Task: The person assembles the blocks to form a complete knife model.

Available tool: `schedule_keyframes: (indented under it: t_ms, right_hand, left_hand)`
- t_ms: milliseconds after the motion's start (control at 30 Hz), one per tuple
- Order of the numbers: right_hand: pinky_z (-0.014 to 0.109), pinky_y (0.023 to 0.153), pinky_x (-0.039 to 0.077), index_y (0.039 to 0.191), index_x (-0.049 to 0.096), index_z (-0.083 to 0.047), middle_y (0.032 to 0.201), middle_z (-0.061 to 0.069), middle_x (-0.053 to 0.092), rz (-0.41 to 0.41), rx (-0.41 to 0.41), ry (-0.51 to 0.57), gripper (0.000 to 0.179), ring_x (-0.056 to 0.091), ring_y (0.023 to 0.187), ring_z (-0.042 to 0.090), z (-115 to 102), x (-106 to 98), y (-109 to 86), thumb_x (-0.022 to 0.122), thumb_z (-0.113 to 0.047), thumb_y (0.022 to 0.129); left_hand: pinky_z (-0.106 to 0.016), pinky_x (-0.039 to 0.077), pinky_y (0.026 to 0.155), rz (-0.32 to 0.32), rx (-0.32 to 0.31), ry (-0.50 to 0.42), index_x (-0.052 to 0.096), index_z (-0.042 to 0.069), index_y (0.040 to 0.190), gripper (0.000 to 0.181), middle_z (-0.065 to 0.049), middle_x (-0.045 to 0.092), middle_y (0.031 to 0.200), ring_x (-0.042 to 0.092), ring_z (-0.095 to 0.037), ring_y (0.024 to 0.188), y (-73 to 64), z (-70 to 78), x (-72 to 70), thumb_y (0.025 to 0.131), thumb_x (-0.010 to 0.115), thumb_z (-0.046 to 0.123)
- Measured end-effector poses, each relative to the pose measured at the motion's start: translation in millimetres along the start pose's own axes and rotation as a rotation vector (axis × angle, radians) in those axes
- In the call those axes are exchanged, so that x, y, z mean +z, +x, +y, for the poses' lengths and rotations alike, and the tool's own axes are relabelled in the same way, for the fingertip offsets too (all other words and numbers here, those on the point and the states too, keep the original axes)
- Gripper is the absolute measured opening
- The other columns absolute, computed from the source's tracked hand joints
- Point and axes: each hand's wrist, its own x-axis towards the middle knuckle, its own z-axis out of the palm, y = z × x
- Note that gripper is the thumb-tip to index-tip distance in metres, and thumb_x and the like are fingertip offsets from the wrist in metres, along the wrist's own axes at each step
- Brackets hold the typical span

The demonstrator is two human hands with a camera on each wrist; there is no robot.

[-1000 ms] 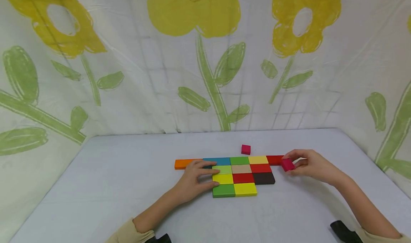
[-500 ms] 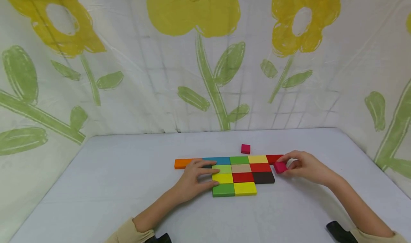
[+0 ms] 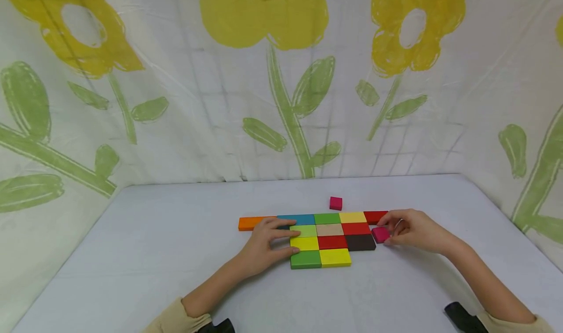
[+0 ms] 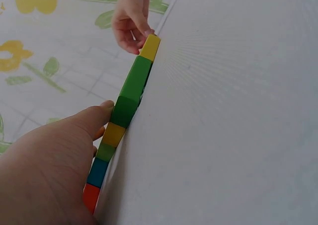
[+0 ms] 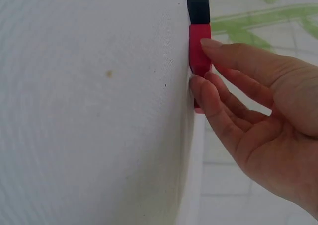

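Flat coloured wooden blocks lie edge to edge in rows on the table, among them a tan block [image 3: 330, 230], a black block [image 3: 360, 242] and a green block [image 3: 305, 259]. The left hand [image 3: 268, 242] rests on the left side of these rows, fingers spread over the light green and yellow blocks; in the left wrist view its thumb touches the green block's side [image 4: 129, 91]. At the right end, the right hand [image 3: 411, 231] holds a small pink block [image 3: 380, 234] by thumb and fingertips, beside the red [image 3: 356, 229] and black blocks. Its thumb [image 5: 211, 42] presses that block.
A second pink block [image 3: 335, 203] stands apart behind the rows. An orange block [image 3: 255, 223] extends from the back row's left end. The white table [image 3: 154, 255] meets a flower-painted cloth [image 3: 228, 142] at its back edge.
The right hand has brought the pink block leftward and down to the table, up beside the rows' right end. The left hand has stayed in place.
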Motion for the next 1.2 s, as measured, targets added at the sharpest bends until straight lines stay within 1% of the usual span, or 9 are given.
schedule_keyframes:
  t_ms: [167, 533, 1000, 1200]
  right_hand:
    - [0.024, 0.064, 0.051, 0.103, 0.064, -0.006, 0.082, 0.001, 0.058, 0.017, -0.022, -0.037, 0.026, 0.057, 0.074, 0.016, 0.1, -0.2, -0.9, 0.077, -0.011, 0.081]
    - [0.024, 0.061, 0.049, 0.101, 0.064, -0.006, 0.080, -0.001, 0.059, 0.066, 0.016, -0.081, 0.024, 0.056, 0.071, 0.016, -1.7, 4.8, 1.6, 0.076, -0.012, 0.082]
    - [0.024, 0.062, 0.051, 0.104, 0.063, -0.006, 0.085, 0.000, 0.062, 0.090, 0.036, -0.089, 0.026, 0.057, 0.072, 0.016, 0.2, 8.3, 3.5, 0.076, -0.012, 0.083]
    - [0.024, 0.062, 0.051, 0.104, 0.063, -0.005, 0.086, 0.000, 0.063, 0.098, 0.023, -0.091, 0.025, 0.056, 0.071, 0.016, -2.5, 8.3, 3.0, 0.075, -0.010, 0.083]
  left_hand:
    - [-0.057, 0.023, 0.108, 0.000, -0.001, 0.007, 0.070, 0.021, 0.122, 0.038, 0.003, 0.057, 0.136, 0.036, -0.027, 0.133, 0.3, -0.3, 0.3, 0.087, 0.074, 0.035]
    - [-0.057, 0.024, 0.107, 0.001, -0.003, 0.000, 0.070, 0.021, 0.121, 0.038, 0.003, 0.057, 0.135, 0.036, -0.028, 0.132, -0.3, -0.1, 0.5, 0.087, 0.074, 0.035]
    - [-0.054, 0.024, 0.108, 0.002, 0.006, 0.008, 0.070, 0.021, 0.121, 0.038, 0.002, 0.057, 0.135, 0.037, -0.026, 0.132, 0.2, -0.1, 0.4, 0.086, 0.074, 0.034]
    - [-0.054, 0.024, 0.109, 0.009, 0.009, 0.017, 0.071, 0.020, 0.120, 0.037, 0.001, 0.058, 0.135, 0.038, -0.028, 0.131, 0.3, 0.4, 0.7, 0.086, 0.075, 0.034]
